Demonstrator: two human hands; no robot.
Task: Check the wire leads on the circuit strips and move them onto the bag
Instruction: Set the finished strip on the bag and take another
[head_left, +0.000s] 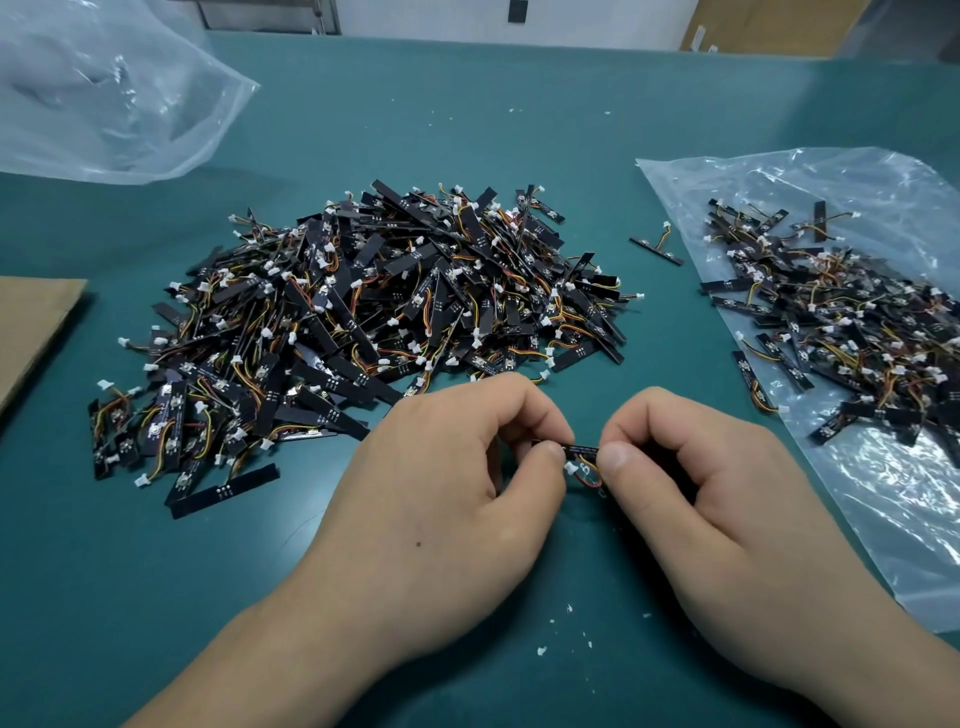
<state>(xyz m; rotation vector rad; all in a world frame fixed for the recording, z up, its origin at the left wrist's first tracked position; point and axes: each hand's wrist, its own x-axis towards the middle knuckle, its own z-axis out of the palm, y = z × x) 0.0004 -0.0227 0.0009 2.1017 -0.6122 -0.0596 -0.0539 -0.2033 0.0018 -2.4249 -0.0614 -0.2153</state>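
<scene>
2 hands, both low centre of frame: left hand (441, 483) & right hand (691, 478) each pinch, thumb against forefinger, one end of 1 thin black circuit strip (584, 450) held level betw. them, other fingers curled in. Its red/yellow wire leads (589, 475) w/ a small white plug hang under the strip, just above the teal table mat (467, 130). 2 piles of the same black strips w/ coloured leads & white plugs, too many to count: big pile (363, 332) at centre, directly on the mat; smaller pile (857, 332) at right, lying on a flat clear plastic bag (893, 519). 1 stray strip (655, 250) lies alone on the mat betw. big pile & that bag, touching neither. 2nd clear plastic bag (104, 93), crumpled, upper left. 1 brown cardboard sheet (31, 332) at left edge. A few white crumbs (542, 649) on the mat, bottom centre, near the wrists. Fine white print & dot marks on the strips, too small to read; no brand legible.
</scene>
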